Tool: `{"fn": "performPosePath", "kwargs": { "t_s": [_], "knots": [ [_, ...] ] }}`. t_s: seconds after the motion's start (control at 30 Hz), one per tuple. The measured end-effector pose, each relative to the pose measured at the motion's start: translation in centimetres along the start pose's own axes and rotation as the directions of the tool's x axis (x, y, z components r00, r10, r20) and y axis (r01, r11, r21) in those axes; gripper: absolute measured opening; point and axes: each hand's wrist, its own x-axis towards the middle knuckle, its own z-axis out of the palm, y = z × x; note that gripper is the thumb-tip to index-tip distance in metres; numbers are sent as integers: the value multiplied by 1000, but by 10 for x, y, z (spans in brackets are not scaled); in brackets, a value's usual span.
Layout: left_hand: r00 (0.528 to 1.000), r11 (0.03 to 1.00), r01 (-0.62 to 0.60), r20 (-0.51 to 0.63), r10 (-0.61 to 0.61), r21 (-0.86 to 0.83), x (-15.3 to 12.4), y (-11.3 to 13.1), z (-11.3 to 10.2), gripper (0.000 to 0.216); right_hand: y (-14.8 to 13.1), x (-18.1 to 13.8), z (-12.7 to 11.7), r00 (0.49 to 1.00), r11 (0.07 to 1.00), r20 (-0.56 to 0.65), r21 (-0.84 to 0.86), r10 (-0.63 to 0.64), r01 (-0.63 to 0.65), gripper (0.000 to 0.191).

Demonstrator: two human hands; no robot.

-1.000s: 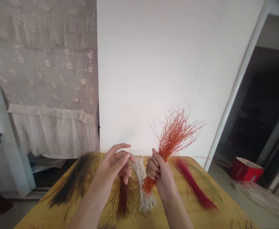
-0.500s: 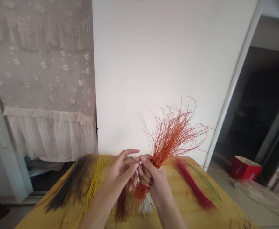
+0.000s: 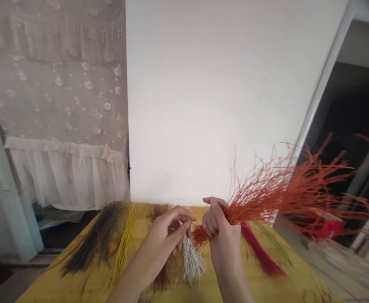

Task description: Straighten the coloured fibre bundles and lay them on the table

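Swung over to the right since half a second ago, the orange bundle (image 3: pixel 263 200) now leans well out past the surface's edge, and the two hands, then touching, stand slightly apart. The right hand (image 3: pixel 219 223) is closed in a fist around the bundle near its short end, its forefinger poking out past the grip. The left hand (image 3: pixel 170 229) hovers just beside that end, fingers curled and thumb brought near the forefinger; whether it pinches a strand I cannot tell. The step in hand looks like handling loose strands at the gathered end, and a next move would call for a firm right grip and a fine left pinch. Under the hands on the surface (image 3: pixel 58 286) lies the white bundle (image 3: pixel 193 265), its upper part covered by the left hand, with a reddish-brown bundle (image 3: pixel 157 210) mostly hidden behind the left hand and forearm. Further out lie the yellow bundle (image 3: pixel 126 244) and dark bundle (image 3: pixel 88 242) to the left, and the crimson bundle (image 3: pixel 261 252) and faint green strands (image 3: pixel 279 244) to the right. Blur smears the orange tips, which partly screen a red box (image 3: pixel 332 227); the surface's near edge is cut off.
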Motion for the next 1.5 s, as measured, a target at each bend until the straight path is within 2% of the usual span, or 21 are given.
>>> {"fn": "performPosePath", "kwargs": {
  "t_s": [0.2,0.37,0.57,0.67,0.77,0.83,0.97,1.07,1.17,1.33,1.5],
  "knots": [
    [996,1000,-6,86,9,-26,1,-1,-7,24,-6,-3,-3,990,991,-51,-29,-134,132,21],
    [994,1000,2,114,0,-17,1,-4,-18,22,-9,0,-5,993,995,-61,11,-99,99,18],
    [996,999,-19,85,15,42,1,-6,-27,22,-8,4,-9,997,997,-52,49,-58,61,18],
    [999,999,-38,16,38,11,2,-1,-27,22,-5,8,-11,998,995,-61,91,-32,38,17],
    [987,998,-68,-147,65,-18,1,7,-26,21,-2,10,-11,997,992,-72,126,-3,12,17],
    [972,995,-99,-217,93,-13,0,10,-24,21,0,8,-8,998,989,-47,142,40,-33,20],
    [975,993,-106,-192,115,57,-2,12,-13,20,5,-3,1,988,981,93,137,126,-138,30],
    [981,989,-82,-164,101,119,-3,12,0,20,7,-10,7,976,982,171,111,132,-152,27],
    [983,978,-81,-147,110,192,-5,13,9,24,7,-11,8,975,983,176,94,138,-157,28],
    [976,941,-90,-158,149,327,-7,11,13,28,4,-8,3,982,986,117,51,152,-158,37],
    [971,907,-122,-140,193,403,-8,12,6,29,-6,-10,1,974,982,187,115,128,-151,44]
  ]
}}
